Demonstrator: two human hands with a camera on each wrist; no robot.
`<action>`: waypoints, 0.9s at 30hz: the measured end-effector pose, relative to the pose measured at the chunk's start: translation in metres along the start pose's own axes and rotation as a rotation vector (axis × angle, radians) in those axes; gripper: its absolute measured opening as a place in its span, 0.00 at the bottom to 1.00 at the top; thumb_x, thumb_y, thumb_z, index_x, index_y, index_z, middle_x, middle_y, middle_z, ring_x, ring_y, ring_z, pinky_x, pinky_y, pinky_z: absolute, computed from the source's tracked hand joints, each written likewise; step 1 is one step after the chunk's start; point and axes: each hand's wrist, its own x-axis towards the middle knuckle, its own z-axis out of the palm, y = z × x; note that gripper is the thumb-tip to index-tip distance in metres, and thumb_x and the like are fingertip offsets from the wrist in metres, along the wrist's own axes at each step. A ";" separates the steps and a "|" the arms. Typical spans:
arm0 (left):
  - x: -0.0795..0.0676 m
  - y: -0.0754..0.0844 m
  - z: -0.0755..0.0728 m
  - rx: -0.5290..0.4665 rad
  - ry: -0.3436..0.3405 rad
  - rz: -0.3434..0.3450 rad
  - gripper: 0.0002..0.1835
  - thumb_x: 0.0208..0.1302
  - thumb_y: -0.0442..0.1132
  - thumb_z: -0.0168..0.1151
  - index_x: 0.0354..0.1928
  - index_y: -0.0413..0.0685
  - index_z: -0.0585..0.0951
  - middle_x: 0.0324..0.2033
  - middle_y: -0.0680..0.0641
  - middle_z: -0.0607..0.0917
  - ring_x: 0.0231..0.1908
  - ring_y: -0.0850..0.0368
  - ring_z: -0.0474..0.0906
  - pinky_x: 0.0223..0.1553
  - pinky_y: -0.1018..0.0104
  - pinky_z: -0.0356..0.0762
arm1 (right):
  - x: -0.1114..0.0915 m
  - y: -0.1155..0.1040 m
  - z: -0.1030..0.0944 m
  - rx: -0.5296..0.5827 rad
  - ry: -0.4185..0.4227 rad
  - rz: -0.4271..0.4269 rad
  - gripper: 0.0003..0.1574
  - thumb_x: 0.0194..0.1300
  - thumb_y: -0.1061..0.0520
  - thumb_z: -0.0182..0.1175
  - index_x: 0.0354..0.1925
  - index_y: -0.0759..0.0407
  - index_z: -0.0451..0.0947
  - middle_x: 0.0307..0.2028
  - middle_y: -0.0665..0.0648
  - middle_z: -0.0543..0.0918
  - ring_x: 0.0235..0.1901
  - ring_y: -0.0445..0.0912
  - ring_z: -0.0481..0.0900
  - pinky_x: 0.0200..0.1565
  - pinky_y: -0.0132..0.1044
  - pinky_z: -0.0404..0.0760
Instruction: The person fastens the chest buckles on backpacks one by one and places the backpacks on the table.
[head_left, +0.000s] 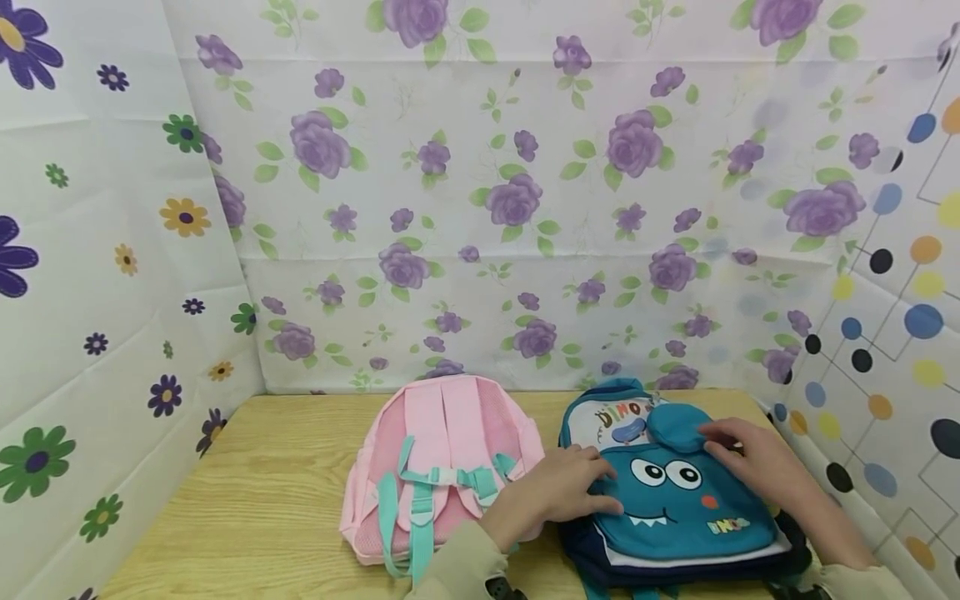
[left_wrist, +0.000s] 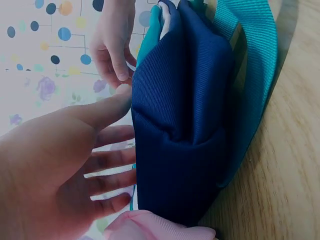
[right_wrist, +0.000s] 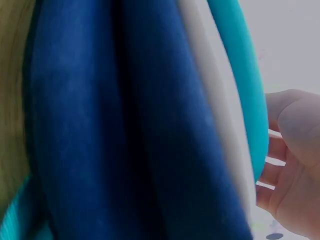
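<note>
A teal dinosaur backpack (head_left: 686, 517) with cartoon eyes and teeth lies face up on the table, its navy side (left_wrist: 175, 125) filling much of the left wrist view. My left hand (head_left: 566, 483) rests at its left edge, fingers spread and relaxed over the front panel. Near the top lies a round teal pouch (head_left: 678, 427) beside the DINO lettering. My right hand (head_left: 757, 458) touches the pouch's right edge with loosely bent fingertips. In the right wrist view the bag's side hides part of the right fingers (right_wrist: 274, 172).
A pink backpack (head_left: 427, 400) lies to the left, straps up, with mint webbing and buckles, close to my left forearm. Both bags are on a wood-grain table (head_left: 247, 492). Patterned sheets (head_left: 465, 108) enclose the back and both sides.
</note>
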 end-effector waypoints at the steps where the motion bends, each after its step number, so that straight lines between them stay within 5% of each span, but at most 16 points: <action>1: 0.000 0.001 0.000 -0.009 -0.013 -0.011 0.27 0.64 0.69 0.56 0.59 0.67 0.80 0.52 0.60 0.80 0.52 0.65 0.75 0.56 0.66 0.75 | -0.001 0.002 -0.001 0.006 0.000 0.000 0.16 0.69 0.56 0.63 0.53 0.59 0.83 0.46 0.58 0.86 0.43 0.51 0.83 0.42 0.44 0.85; 5: -0.002 0.005 0.001 -0.027 -0.043 -0.054 0.30 0.61 0.71 0.57 0.61 0.69 0.78 0.56 0.59 0.77 0.56 0.63 0.73 0.61 0.65 0.73 | -0.002 0.007 -0.006 0.024 -0.010 0.022 0.17 0.70 0.52 0.62 0.53 0.58 0.83 0.47 0.58 0.85 0.43 0.51 0.83 0.39 0.35 0.83; 21: 0.007 0.012 0.017 -0.012 -0.098 -0.110 0.32 0.57 0.74 0.58 0.61 0.74 0.77 0.55 0.60 0.73 0.52 0.65 0.67 0.53 0.70 0.76 | -0.006 0.054 -0.009 0.156 -0.202 0.102 0.36 0.71 0.41 0.59 0.64 0.66 0.71 0.59 0.72 0.75 0.50 0.61 0.79 0.42 0.49 0.83; 27: 0.009 0.014 0.017 -0.037 -0.113 -0.140 0.30 0.55 0.74 0.61 0.60 0.77 0.77 0.55 0.61 0.73 0.53 0.66 0.66 0.52 0.69 0.76 | -0.008 0.068 -0.004 0.157 -0.295 0.074 0.39 0.71 0.41 0.58 0.67 0.67 0.68 0.62 0.73 0.73 0.55 0.65 0.76 0.42 0.38 0.83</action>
